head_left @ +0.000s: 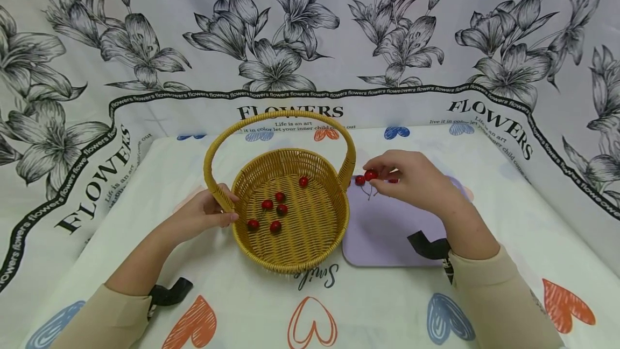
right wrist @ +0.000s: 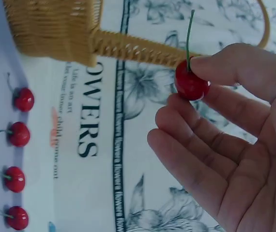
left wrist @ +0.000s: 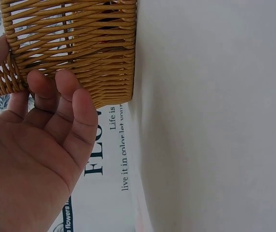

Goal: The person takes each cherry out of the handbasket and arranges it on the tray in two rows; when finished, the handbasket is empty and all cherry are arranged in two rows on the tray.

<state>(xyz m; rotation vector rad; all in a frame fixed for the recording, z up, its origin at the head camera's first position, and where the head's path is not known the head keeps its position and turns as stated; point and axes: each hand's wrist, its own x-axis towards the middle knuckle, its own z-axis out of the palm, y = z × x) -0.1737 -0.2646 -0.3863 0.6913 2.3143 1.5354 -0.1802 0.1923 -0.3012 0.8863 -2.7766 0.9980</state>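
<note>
A yellow wicker basket (head_left: 310, 230) with a tall arched handle (head_left: 286, 116) stands on the table in the head view. Several red cherries (head_left: 275, 227) lie inside it, mostly on the left. My left hand (head_left: 203, 211) holds the basket at the foot of the handle, near the rim; in the left wrist view its other fingers (left wrist: 84, 111) curl beside the woven wall. Between thumb and finger, my right hand (head_left: 411, 182) pinches a single red cherry (right wrist: 192, 81), its green stem pointing up in the right wrist view. That hand is raised over the far side of a lilac tray (head_left: 387, 241).
A row of cherries (right wrist: 14, 179) with stems lies along the tray's far edge, partly hidden behind my right hand in the head view. A white cloth with hearts (head_left: 312, 322) covers the table, and a flower-printed curtain (head_left: 276, 69) hangs behind and at both sides.
</note>
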